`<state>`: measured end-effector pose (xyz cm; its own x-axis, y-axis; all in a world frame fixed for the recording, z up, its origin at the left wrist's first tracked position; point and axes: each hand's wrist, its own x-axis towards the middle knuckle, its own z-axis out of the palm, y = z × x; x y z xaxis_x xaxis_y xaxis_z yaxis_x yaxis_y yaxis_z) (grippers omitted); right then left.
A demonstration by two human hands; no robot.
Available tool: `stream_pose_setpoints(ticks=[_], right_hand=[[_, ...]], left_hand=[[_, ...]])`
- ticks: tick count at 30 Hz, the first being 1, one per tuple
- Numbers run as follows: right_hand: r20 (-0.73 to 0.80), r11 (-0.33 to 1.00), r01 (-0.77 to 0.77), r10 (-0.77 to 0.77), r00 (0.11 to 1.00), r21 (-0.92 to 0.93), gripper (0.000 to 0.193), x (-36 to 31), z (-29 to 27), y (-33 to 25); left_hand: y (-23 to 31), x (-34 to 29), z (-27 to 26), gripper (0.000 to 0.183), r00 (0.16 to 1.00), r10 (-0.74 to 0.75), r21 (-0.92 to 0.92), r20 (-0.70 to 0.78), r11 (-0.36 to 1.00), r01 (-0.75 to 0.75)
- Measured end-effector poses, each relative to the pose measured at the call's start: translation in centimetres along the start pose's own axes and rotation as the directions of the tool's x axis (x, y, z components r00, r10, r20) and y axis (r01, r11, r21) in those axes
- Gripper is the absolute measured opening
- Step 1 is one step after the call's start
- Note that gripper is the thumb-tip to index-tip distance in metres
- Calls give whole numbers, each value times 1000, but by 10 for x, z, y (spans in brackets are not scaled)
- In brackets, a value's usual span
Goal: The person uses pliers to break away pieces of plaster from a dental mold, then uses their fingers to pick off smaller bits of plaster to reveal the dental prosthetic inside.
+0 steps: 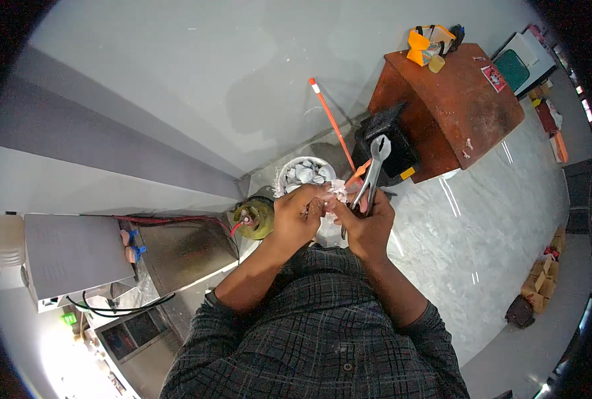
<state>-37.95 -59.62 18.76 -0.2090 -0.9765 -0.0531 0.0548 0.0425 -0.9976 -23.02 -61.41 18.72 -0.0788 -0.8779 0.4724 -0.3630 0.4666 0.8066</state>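
Observation:
My two hands meet at mid-picture, above the floor. My left hand (pixel 298 214) is closed, its fingertips pinching a small pale pinkish-white piece (pixel 336 191) whose kind I cannot make out. Metal pliers (pixel 375 166) are in my right hand (pixel 370 228), jaws pointing up and away from me. That hand's thumb and finger also reach the pale piece, beside my left fingertips. Next to the pliers shows a short orange thing (pixel 358 174), partly hidden. Just beyond my left hand stands a round white bucket (pixel 279 178) with many grey-white chunks (pixel 306 173) in it.
A green gas cylinder (pixel 257 218) with a red hose stands left of my hands. An orange-handled stick (pixel 332 118) leans near the wall. At right are a black bin-like object (pixel 394 143) and a brown desk (pixel 465 113). A metal counter (pixel 183 253) is at left.

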Motion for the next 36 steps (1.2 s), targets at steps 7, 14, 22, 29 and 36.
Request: stream_pose_setpoints(ticks=[7, 14, 22, 29, 36], right_hand=[[-63, 988, -76, 85, 994, 131, 29, 10, 3, 1], [-43, 976, -171, 179, 983, 136, 38, 13, 3, -3], [15, 949, -207, 210, 978, 238, 35, 18, 3, 5], [78, 976, -178, 169, 983, 130, 21, 23, -5, 13], [193, 928, -339, 308, 932, 156, 15, 40, -11, 12]], left_hand=[[1, 8, 16, 6, 933, -357, -166, 32, 919, 357], [-17, 6, 10, 9, 952, -217, 38, 215, 976, 214], [-32, -1, 16, 24, 982, 164, 186, 98, 966, -180], [-29, 10, 12, 25, 978, 28, 174, 206, 983, -65], [-47, -1, 8, 25, 931, 279, 304, 234, 889, -343]])
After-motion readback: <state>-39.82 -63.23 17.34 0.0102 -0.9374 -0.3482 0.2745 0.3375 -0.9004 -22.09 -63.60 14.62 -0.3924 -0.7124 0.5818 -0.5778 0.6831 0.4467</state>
